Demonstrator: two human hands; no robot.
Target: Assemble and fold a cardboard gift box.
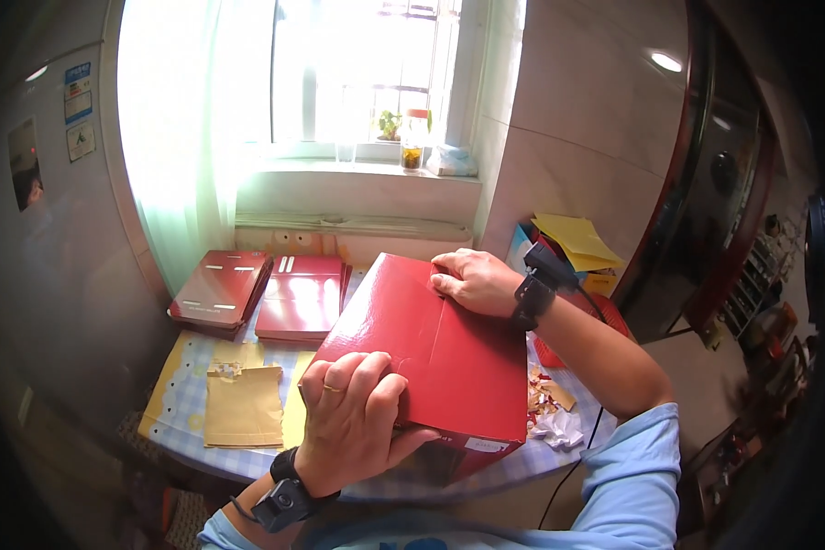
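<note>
A large red cardboard box (463, 376) stands tilted in front of me at the table's near edge. Its glossy top has a crease running across it, and a small white label shows on its near side. My left hand (353, 422), with a ring on one finger, grips the near left edge, fingers bent over the top and thumb along the side. At the far right edge my right hand (478, 280) holds the box with its fingers curled at the rim; some fingertips are hidden. Both wrists wear black strapped devices.
A checked cloth covers the table (179, 431). Flat red cartons (220, 289) and more red cardboard (301, 298) lie at the far left, brown cardboard (245, 408) nearer. Right of the box are crumpled white paper (559, 428), scraps and a red basket (547, 353). A cable hangs at right.
</note>
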